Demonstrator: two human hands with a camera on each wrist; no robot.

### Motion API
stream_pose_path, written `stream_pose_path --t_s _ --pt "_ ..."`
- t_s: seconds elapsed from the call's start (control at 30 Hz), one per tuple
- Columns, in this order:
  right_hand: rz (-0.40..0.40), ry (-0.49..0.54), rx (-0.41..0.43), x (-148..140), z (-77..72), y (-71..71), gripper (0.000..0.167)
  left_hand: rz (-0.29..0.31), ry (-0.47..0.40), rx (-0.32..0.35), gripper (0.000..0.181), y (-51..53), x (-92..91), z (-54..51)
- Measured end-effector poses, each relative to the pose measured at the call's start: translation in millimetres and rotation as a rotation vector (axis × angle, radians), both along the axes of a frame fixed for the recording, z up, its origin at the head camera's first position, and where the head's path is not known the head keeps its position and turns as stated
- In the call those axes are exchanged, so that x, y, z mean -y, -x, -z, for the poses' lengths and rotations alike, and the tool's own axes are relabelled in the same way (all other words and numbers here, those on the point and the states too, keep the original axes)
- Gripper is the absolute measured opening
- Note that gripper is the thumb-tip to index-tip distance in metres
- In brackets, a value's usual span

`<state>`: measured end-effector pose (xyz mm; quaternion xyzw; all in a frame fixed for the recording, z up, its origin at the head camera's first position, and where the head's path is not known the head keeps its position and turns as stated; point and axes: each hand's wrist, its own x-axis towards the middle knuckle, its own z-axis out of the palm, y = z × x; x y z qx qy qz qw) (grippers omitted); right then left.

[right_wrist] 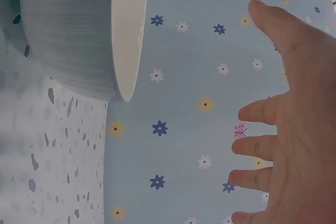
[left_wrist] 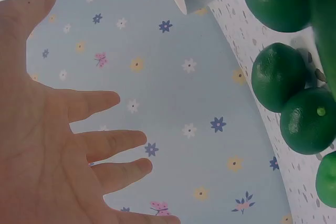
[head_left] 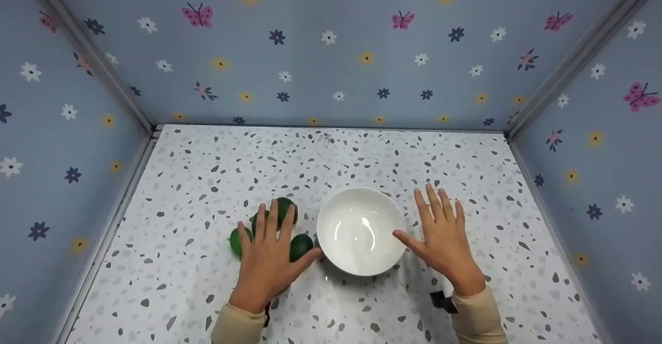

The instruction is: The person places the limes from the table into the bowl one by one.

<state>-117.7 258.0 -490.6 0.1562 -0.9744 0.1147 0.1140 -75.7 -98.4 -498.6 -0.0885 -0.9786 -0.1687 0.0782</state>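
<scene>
A white bowl stands upright on the speckled table, with nothing visible inside it. Several round green fruits lie left of the bowl, among them a dark one and a lighter one. My left hand is spread above the fruits, palm down, partly hiding them. In the left wrist view a gap shows between that hand and the fruits. To the bowl's right, my right hand hovers with fingers spread, its thumb near the rim. The right wrist view shows the hand apart from the bowl.
Blue walls with flowers and butterflies stand behind the table and on both sides of it. Grey strips run along the wall corners. A small black object shows beside the right sleeve.
</scene>
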Motion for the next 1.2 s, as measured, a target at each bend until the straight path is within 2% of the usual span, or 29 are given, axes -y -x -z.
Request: stream_pose_path --t_s 0.2,0.47,0.67,0.87,1.0,1.1,1.2 --pt "-0.009 0.016 0.027 3.4 2.4 1.6 0.096 -0.001 -0.008 -0.023 0.102 -6.3 6.7 5.6" --pt "-0.041 0.073 0.002 7.1 12.5 5.3 0.090 -0.042 -0.021 0.013 0.104 -15.8 18.9 14.4" --pt "-0.063 0.146 0.062 11.0 22.1 9.0 0.084 -0.051 -0.038 0.035 0.101 -24.7 27.0 23.2" --pt "-0.081 0.230 0.123 14.3 30.7 13.0 0.072 -0.062 -0.047 -0.004 0.097 -31.2 30.8 31.7" --pt "-0.119 0.242 0.093 16.5 38.7 15.9 0.060 -0.067 -0.083 -0.017 0.092 -37.0 34.7 37.6" --pt "-0.144 0.227 0.043 17.6 42.2 17.9 0.054 -0.085 -0.096 0.019 0.091 -42.2 38.3 40.4" --pt "-0.158 0.221 0.022 17.5 43.7 19.2 0.050 -0.108 -0.095 0.104 0.089 -46.8 40.6 40.8"
